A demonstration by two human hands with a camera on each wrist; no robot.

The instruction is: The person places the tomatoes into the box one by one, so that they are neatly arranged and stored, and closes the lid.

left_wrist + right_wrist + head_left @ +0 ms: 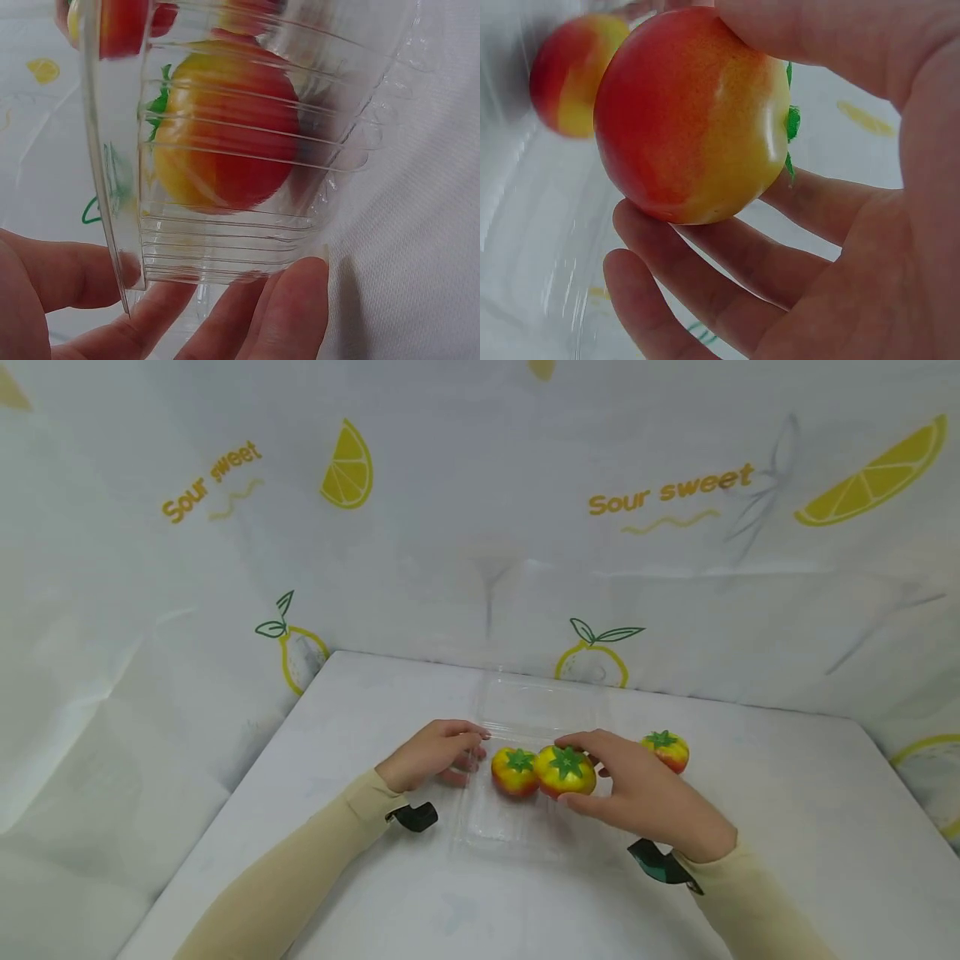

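Note:
My right hand (648, 789) holds a red-and-yellow tomato (566, 778) with a green star-shaped top, thumb on one side and fingers on the other. That tomato hangs over a clear plastic clamshell box (491, 828), close beside a second tomato (512, 781) that sits inside it. At the box's left wall, my left hand (438, 752) grips the edge, its thumb at the rim and its fingertips (304, 289) against the outside of the ribbed wall. In the right wrist view the held tomato (690, 120) shows its smooth red base.
A third tomato (671, 753) stands on the white table (787, 827) to the right, partly behind my right hand. The box's clear lid (536, 703) lies folded back towards the rear wall. A white lemon-print sheet (450, 527) encloses the table behind and at the sides.

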